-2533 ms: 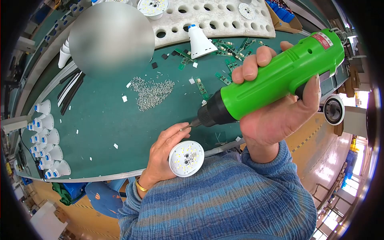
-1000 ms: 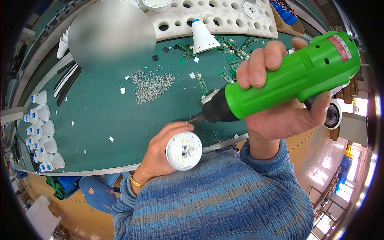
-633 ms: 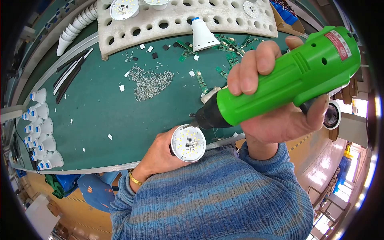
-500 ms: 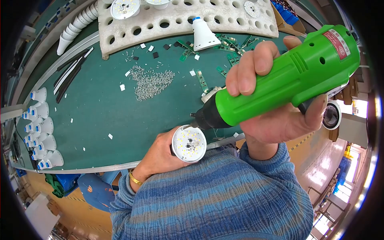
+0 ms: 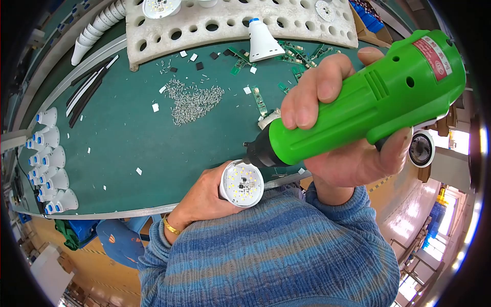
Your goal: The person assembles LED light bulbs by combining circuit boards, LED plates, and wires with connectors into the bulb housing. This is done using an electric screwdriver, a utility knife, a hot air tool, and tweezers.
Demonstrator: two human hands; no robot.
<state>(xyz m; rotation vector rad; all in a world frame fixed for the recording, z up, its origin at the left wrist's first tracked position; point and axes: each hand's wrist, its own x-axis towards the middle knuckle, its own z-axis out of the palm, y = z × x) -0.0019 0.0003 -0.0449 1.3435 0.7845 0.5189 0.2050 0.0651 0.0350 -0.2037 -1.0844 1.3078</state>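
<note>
My left hand point(image 5: 204, 193) is wrapped around a white LED bulb housing point(image 5: 223, 190). Its open face is turned up and shows a round LED board point(image 5: 244, 185) with yellow chips. In my right hand point(image 5: 342, 117) is a green electric screwdriver point(image 5: 368, 97) with a black nose, tilted down to the left. The screwdriver's bit is at the upper left rim of the LED board; whether a screw sits under it is too small to tell. A heap of small screws point(image 5: 192, 102) lies on the green table mat point(image 5: 128, 138).
A foam block with holes point(image 5: 204, 23) stands at the back, with bulbs in it. Near it are a white bulb housing point(image 5: 263, 43) and green circuit boards point(image 5: 259, 100). More housings point(image 5: 53, 163) line the left edge. Dark and white strips point(image 5: 89, 92) lie at upper left.
Both hands hold nearly the same pose, the bit still at the board's rim. The right thumb and screwdriver have shifted slightly. The whole view has moved a little.
</note>
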